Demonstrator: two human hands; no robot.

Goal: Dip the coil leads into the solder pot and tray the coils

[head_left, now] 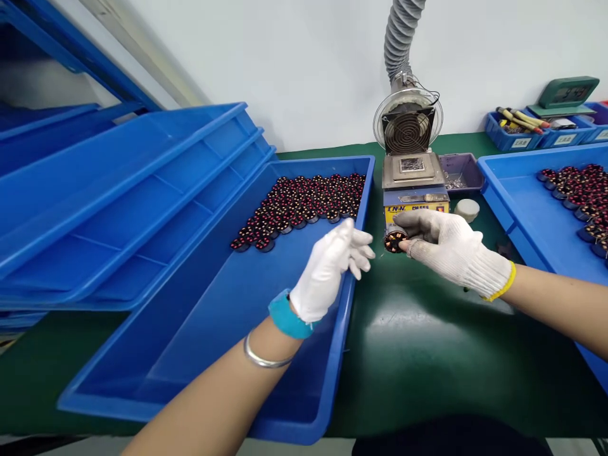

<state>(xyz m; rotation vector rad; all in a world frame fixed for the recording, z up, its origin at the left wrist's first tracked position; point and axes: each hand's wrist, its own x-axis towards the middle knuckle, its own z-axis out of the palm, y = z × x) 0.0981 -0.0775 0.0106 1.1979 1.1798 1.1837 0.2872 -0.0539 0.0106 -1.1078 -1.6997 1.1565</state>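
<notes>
My right hand (446, 250), in a white knit glove with a yellow cuff and grey-stained fingers, pinches a small round black motor stator (394, 241). Copper-coloured segments show on the stator's face, which is turned towards me. It is held just in front of the solder pot (412, 170). My left hand (332, 266), in a white glove with a teal cuff, hovers over the right rim of the left blue tray (204, 329). Its fingers are spread with nothing in them. Many similar stators (308, 202) stand packed at that tray's far end.
Another blue tray (532, 215) with stators (582, 196) is at right. Stacked blue trays (142, 190) lean at left. A fan (407, 132) and grey hose (403, 38) rise behind the pot. Beside it are a purple bin (468, 168) and a round whitish piece (467, 209).
</notes>
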